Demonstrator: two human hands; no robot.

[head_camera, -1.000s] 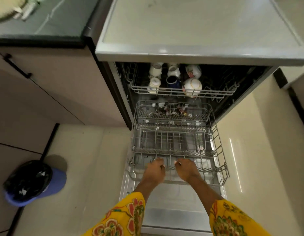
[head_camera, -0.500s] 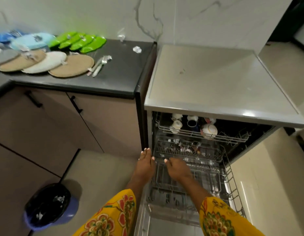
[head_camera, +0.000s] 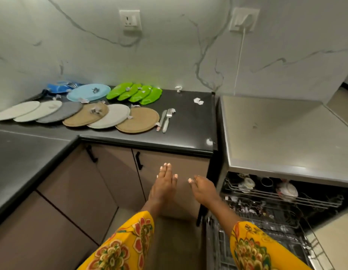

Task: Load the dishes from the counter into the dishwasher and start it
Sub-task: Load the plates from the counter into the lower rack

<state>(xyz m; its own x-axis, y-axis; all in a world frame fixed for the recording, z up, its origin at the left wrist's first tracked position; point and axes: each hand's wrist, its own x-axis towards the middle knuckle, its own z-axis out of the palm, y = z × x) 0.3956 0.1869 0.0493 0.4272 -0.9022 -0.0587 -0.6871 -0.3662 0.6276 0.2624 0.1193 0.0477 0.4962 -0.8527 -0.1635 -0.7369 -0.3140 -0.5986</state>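
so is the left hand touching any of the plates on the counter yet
Apart. The head view shows the left hand open in mid-air before the cabinet doors, well below the counter edge and the nearest tan plate.

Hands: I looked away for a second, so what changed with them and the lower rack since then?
Both hands let go of the lower rack and rose left toward the counter; left hand and right hand now hold nothing. The rack stays pulled out, cups stay in the upper rack, plates stay on the counter.
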